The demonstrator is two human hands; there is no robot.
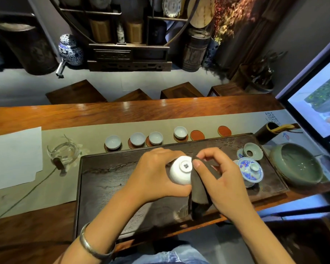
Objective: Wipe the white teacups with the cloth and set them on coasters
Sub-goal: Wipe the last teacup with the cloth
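wiping a white teacup over the dark tea tray

the left hand (152, 172) grips a white teacup (180, 171) from its left side, fingers curled around the wall, above the dark tea tray (107, 183). the cup lies on its side: its foot ring, carrying a small square mark, faces up and toward the camera, while the mouth points down and away, hidden from view; whether anything is inside cannot be told. the right hand (223, 180) pinches a dark cloth (198, 189) between thumb and curled fingers and presses it against the cup's right flank; the cloth's loose end hangs down toward the tray's near edge.

beyond the tray, on a pale table runner (88, 134), stand four upright white cups, mouths up and showing no contents: leftmost cup (113, 141), second cup (137, 138), third cup (155, 138), fourth cup (180, 132), each resting on a coaster. two red coasters lie bare to their right: near coaster (197, 135) just beside the fourth cup, far coaster (224, 130) apart.

on the tray's right end sit a blue-and-white lidded gaiwan (250, 171) and, behind it, a celadon strainer (252, 151). a green basin (296, 163) beside the tray holds a shallow film of liquid. a glass pitcher (63, 152) stands left of the tray; its contents cannot be made out.
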